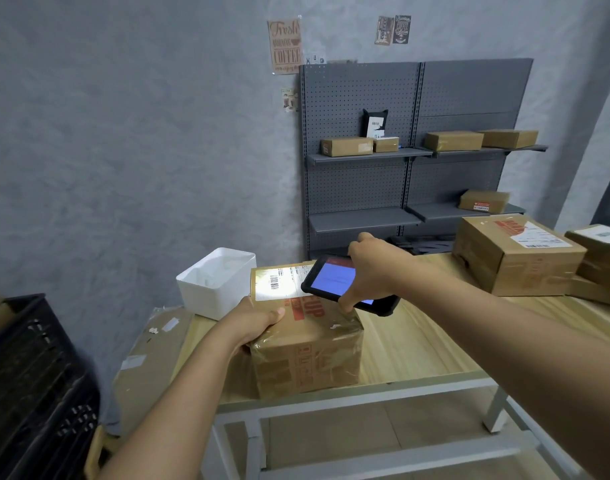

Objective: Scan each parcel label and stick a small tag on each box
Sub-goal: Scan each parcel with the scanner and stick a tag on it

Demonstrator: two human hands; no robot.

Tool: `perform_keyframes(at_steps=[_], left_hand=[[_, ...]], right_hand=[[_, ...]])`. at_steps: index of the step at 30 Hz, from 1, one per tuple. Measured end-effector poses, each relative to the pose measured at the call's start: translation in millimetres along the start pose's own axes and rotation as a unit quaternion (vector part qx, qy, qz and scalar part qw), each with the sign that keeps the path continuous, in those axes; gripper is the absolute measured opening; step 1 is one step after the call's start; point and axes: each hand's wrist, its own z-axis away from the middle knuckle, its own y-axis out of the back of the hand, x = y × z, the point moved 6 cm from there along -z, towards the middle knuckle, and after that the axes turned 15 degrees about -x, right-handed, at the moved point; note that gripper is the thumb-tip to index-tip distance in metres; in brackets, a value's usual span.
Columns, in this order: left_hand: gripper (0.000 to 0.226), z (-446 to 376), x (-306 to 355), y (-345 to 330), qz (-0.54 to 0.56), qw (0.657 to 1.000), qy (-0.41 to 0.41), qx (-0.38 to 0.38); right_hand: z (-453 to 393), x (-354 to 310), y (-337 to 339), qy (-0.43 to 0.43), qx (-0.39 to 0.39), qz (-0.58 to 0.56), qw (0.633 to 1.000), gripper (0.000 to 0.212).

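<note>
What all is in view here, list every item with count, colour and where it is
parcel being scanned: 1, brown, table's near left edge
label: 1, white, lit, on that parcel's top
scanner: 1, black, blue screen, over the parcel
bin: 1, white, left of parcel
other parcels: 2 at least, brown, table's right
table: 1, light wood, white frame
shelf boxes: 5, brown, grey rack
crate: 1, black, far left
posters: several, wall
left hand: holds the parcel's left edge
right hand: grips the scanner
</note>
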Motion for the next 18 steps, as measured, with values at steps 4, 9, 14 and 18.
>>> perform_keyframes(at_steps=[4, 9, 14, 18], left_hand=[[0.039, -2.1, -1.0, 0.0, 0.013, 1.0, -0.009, -0.001], [0.027, -1.4, 0.6, 1.1, 0.015, 1.0, -0.022, 0.003], [0.029, -1.3, 2.7, 1.1, -0.012, 1.0, -0.025, -0.001], [0.024, 1.4, 2.6, 3.3, -0.036, 0.999, -0.007, 0.015]], right_hand=[[3.3, -2.1, 4.1, -0.019, -0.013, 0.042, 0.999, 0.056], [4.3, 5.1, 3.2, -0.013, -0.061, 0.048, 0.997, 0.066], [7.0, 6.9, 4.5, 0.008, -0.067, 0.04, 0.997, 0.067], [7.8, 4.2, 7.3, 0.024, -0.065, 0.026, 0.997, 0.07]])
